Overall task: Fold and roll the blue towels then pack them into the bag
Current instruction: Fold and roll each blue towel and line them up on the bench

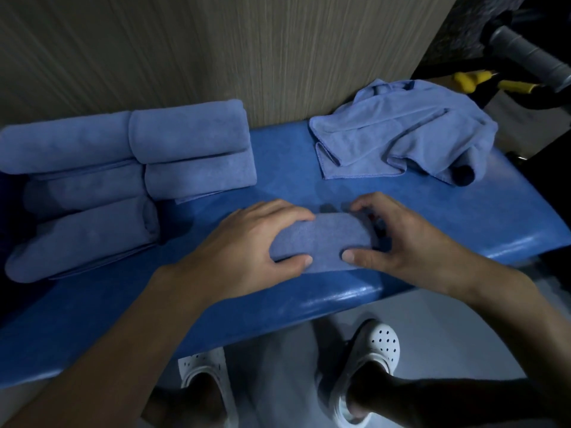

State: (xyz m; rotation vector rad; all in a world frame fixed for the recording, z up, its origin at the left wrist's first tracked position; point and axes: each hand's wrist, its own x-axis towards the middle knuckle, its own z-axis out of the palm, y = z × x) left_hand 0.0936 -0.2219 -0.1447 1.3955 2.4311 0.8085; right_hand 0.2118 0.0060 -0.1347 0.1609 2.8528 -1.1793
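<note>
The left hand [247, 242] is curled round the left end of a rolled blue towel [321, 239]. Its fingers are laid over the far side and its thumb is pressed to the near edge. The right hand [404, 239] is closed on the right end in the same way, with the thumb on the near edge and the fingers arched over the far corner.

The towel is thus gripped between both hands, at the middle of the blue padded counter [463, 217] and close to its near edge. Its long axis is set left to right, across the body, so one hand is met at each end and neither is clearly nearer. Both forearms are brought in from the near side and converge on the roll, with the wrists kept low. The roll is judged to be nearly complete; whether a flat tail is left under the thumbs cannot be told.

Well apart to the far left, several finished rolls [191, 149] are stacked together. At the far right, a loose towel [401, 131] is heaped unfolded against the wood-grain wall panel [216, 50]. No bag is seen.
</note>
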